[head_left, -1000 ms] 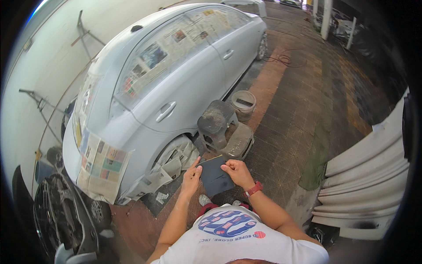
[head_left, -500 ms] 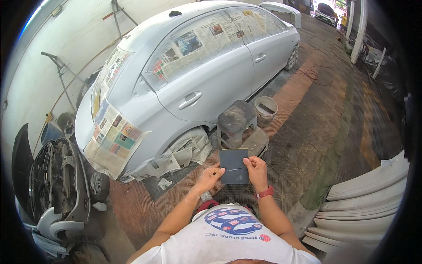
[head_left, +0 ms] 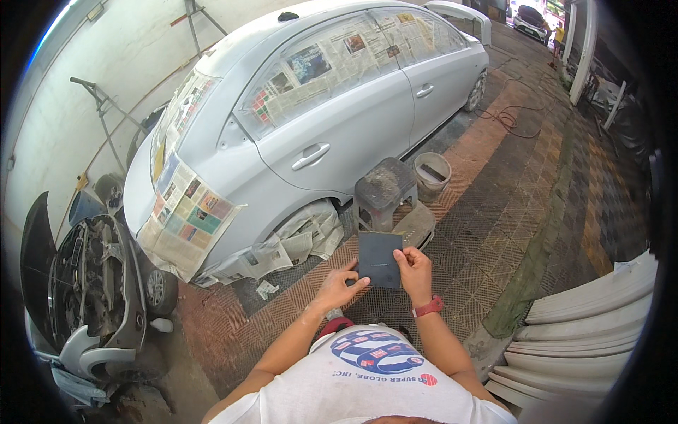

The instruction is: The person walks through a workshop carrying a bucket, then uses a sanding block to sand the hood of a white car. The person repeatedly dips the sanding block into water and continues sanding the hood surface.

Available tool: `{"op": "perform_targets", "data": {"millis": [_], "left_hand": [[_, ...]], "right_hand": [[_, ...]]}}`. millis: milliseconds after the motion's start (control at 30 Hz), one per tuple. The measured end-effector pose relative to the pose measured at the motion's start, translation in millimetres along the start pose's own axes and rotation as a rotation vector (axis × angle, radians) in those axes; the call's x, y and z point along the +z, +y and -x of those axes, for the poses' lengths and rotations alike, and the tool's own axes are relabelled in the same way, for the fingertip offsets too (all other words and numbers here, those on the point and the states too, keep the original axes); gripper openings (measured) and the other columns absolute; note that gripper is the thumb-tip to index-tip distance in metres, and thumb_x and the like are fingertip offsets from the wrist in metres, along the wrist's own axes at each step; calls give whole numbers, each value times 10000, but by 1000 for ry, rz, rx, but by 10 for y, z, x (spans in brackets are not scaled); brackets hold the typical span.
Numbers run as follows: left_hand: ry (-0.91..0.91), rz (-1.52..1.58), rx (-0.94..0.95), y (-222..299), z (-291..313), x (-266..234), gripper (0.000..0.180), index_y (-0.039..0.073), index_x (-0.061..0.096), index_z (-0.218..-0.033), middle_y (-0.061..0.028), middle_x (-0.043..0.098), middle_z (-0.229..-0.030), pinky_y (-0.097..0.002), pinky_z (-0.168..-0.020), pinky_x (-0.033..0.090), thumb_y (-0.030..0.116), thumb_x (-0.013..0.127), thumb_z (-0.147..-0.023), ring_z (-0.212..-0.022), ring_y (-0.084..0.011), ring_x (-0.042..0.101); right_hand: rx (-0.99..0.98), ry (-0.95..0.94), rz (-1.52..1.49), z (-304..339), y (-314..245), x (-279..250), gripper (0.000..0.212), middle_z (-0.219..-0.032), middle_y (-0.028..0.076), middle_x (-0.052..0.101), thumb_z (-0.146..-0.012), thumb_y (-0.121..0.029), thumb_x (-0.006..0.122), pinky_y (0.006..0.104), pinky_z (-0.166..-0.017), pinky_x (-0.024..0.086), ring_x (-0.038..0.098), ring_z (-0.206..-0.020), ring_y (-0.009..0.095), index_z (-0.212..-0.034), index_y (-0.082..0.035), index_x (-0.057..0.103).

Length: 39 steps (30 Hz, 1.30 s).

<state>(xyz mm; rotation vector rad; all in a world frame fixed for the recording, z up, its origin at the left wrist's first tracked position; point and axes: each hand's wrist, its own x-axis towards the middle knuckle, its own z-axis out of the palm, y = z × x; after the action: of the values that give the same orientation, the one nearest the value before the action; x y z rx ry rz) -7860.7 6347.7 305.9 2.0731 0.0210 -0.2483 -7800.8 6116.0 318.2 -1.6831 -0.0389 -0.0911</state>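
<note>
A dark grey, near-square sheet of sandpaper (head_left: 380,256) is held up in front of my chest, between both hands. My right hand (head_left: 417,273) pinches its right edge, with the thumb on the face toward me. At the lower left corner, my left hand (head_left: 337,288) has its thumb against the sheet; the fingertips go partly out of sight behind it. A thin line crosses the sheet's lower part. Beyond it stands a pale grey car (head_left: 339,127), its windows and rear wheel covered with newspaper (head_left: 311,233).
Just past the sheet are a dusty stool (head_left: 385,185) and a whitish bucket (head_left: 432,173). Partly dismantled car parts (head_left: 99,283) stand at the left. Stacked pale panels (head_left: 586,332) lie at the lower right. A hose (head_left: 512,121) coils on the tiled floor.
The sandpaper has tipped slightly and shifted a little up and right in the view. My left hand has slid to its lower left corner. The whole scene has shifted slightly with my head.
</note>
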Motion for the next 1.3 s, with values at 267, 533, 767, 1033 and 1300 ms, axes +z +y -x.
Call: {"op": "perform_targets", "data": {"millis": [267, 533, 767, 1033, 1300], "left_hand": [[-126, -5, -194, -66, -141, -103, 939, 116, 612, -1497, -268, 144, -1752, -570, -1270, 235, 828, 611, -885, -1598, -481, 207], [-254, 584, -1, -109, -143, -36, 1056, 4, 248, -1678, -178, 343, -1700, -410, -1295, 191, 685, 633, -968, -1590, -314, 274], [531, -392, 56, -311, -243, -633, 394, 138, 790, -1254, -239, 401, -1658, -525, -1237, 320, 389, 732, -956, -1486, -466, 394], [-16, -647, 400, 515, -406, -801, 253, 96, 823, -1082, -114, 468, -1651, -502, -1164, 388, 269, 700, -945, -1364, -420, 485], [-161, -432, 329, 359, -486, -722, 232, 77, 805, -959, -99, 518, -1616, -510, -1111, 432, 259, 662, -945, -1236, -386, 539]], "right_hand": [[220, -374, -261, 208, -149, 228, 398, -838, -2, 671, -1027, -374, 738, 226, -602, 483, 583, -689, 48, -1043, 17, 664], [171, -305, -163, 88, 48, 243, 187, -933, 3, 724, -1043, -189, 677, 260, -695, 546, 666, -838, 81, -1108, -17, 709], [190, -338, -241, -77, -276, -46, 141, -847, -24, 713, -1062, -156, 633, 227, -547, 509, 633, -693, 28, -1019, -29, 675], [252, -635, -307, -51, -487, -52, 125, -885, -29, 719, -1064, -157, 651, 206, -614, 493, 621, -718, 12, -1071, -37, 686], [-71, -342, 101, -160, -201, -362, 153, -927, 46, 758, -990, -107, 694, 356, -791, 570, 719, -791, 194, -1114, -19, 686]]}}
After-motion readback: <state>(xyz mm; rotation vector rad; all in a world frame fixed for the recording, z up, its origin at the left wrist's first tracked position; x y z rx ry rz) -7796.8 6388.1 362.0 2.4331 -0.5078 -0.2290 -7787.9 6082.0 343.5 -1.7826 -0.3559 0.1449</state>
